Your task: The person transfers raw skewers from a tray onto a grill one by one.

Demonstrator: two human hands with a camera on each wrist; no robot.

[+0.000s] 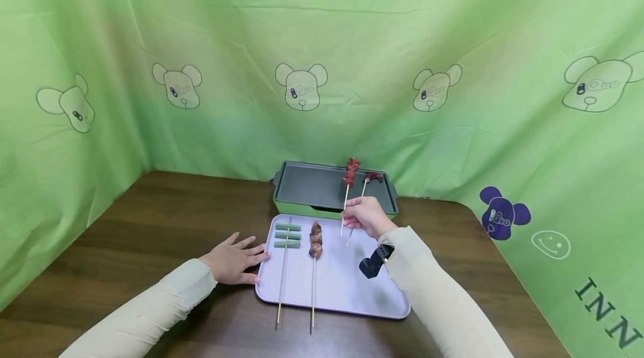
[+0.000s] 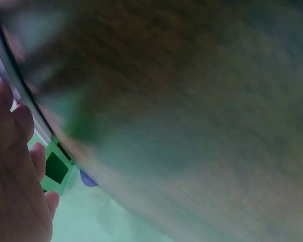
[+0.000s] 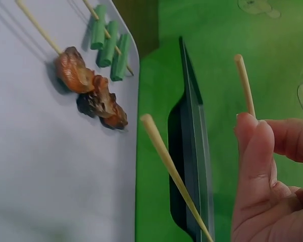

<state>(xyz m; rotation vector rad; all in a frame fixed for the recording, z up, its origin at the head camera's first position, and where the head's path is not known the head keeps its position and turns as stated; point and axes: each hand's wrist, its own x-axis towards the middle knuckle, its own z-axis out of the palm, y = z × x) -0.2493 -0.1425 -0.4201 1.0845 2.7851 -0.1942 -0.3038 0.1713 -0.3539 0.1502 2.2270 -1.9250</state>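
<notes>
- One skewer of glossy red meat chunks (image 1: 351,172) is being held nearly upright at the front of the griddle, its food end up against the dark plate; whether the meat is touching that plate, I cannot tell.
- The right hand (image 1: 369,216) is pinching this skewer's stick between thumb and forefinger, with the bare stick end poking out past the fingertips.
- Just beside it, a second skewer with a dark red curved piece (image 1: 373,177) is lying over the griddle's right part, its stick slanting out across the front edge.
- The griddle (image 1: 312,184), dark on top and green below, is sitting directly behind the tray.
- The pale lilac tray (image 1: 359,285) is carrying two more skewers on its left half: one with three green vegetable pieces (image 1: 287,236), one with browned meat (image 1: 315,240). Both sticks are reaching out over the near rim.
- The left hand (image 1: 233,260) is lying with fingers spread, its fingertips touching the tray's left edge.
- A black strapped device (image 1: 374,263) is circling the right wrist, below a cream sleeve (image 1: 427,274).
- The brown wooden bench (image 1: 151,235) is supporting everything.
- A green curtain (image 1: 352,28), printed with bear heads (image 1: 302,89), is hanging behind.
</notes>
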